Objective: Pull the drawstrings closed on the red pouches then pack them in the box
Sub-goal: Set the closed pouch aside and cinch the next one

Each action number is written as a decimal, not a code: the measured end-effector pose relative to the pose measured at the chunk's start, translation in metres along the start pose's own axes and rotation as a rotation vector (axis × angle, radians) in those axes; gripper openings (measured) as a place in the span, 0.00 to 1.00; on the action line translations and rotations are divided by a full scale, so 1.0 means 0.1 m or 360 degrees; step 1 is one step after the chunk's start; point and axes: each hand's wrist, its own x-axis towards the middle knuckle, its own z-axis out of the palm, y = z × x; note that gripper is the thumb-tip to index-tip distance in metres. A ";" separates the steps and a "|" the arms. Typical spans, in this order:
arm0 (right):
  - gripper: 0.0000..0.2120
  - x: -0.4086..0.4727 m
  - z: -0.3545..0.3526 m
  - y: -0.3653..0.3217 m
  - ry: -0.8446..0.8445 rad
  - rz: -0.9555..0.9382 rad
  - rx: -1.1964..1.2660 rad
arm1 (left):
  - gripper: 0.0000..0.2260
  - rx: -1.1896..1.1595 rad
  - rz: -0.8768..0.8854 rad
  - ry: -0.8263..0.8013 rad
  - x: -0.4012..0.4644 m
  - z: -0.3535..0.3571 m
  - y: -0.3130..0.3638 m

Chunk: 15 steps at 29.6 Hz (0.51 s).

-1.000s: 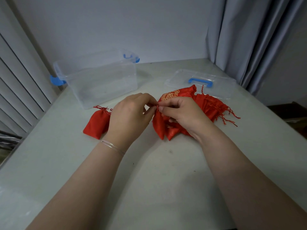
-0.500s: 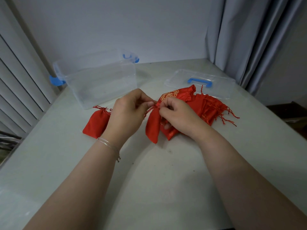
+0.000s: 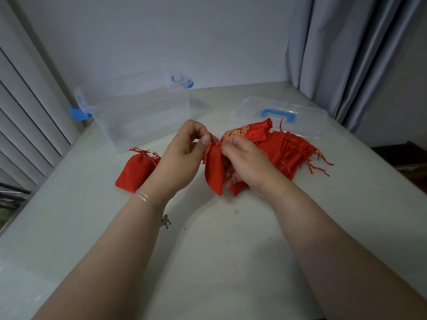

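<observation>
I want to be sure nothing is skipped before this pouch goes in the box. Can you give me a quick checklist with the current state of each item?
1. Held pouch neck gathered: ok, it looks bunched tight at the top.
2. Both hands on the drawstrings: ok, left hand and right hand pinch at the neck.
3. Strings pulled fully closed: cannot tell, fingers hide them.
4. Clear box open: ok, its lid lies apart on the table.
5. Path to the box free: ok, nothing stands between.
6. Other pouches done: not ok, the pile still waits; one closed pouch lies unpacked.
</observation>
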 end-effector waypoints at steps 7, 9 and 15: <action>0.03 0.01 -0.02 0.10 -0.0016 -0.0384 -0.0782 | 0.08 0.0263 -0.0028 0.0091 0.04 -0.05 -0.03; 0.03 0.03 -0.03 0.13 -0.0007 -0.0380 -0.0696 | 0.06 0.0378 -0.0007 0.0095 0.04 -0.07 -0.04; 0.07 0.16 -0.22 0.20 0.0879 -0.0509 -0.1147 | 0.04 0.1010 -0.0048 0.0496 0.09 -0.32 -0.15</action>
